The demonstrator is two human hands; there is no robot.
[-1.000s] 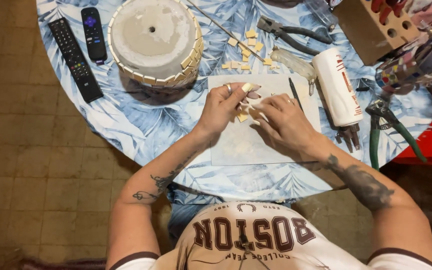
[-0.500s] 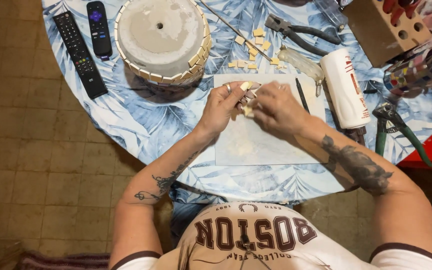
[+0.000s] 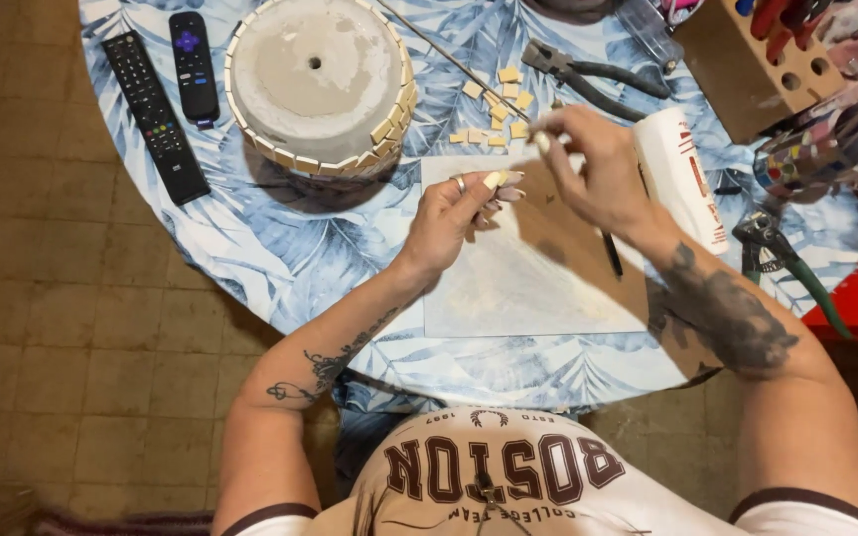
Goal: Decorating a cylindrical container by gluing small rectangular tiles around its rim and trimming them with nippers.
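At frame centre, the left hand (image 3: 454, 216) curls loosely over the white rectangular work board (image 3: 538, 278); whether it holds anything is unclear. Upper right, the right hand (image 3: 598, 164) pinches a small cream square tile (image 3: 542, 140) beside the scattered loose cream tiles (image 3: 497, 104).

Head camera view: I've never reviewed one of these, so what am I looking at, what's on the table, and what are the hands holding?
The camera sits on a person's head and looks straight down, so their arms enter from below. The round table has a leaf-patterned cloth. The left hand hovers over a white board, fingers pinched; what it grips is too small to tell. The right hand is raised, pinching a small cream tile near loose tiles. Also there: an upturned grey pot edged with tiles, two remotes, pliers and a white bottle.
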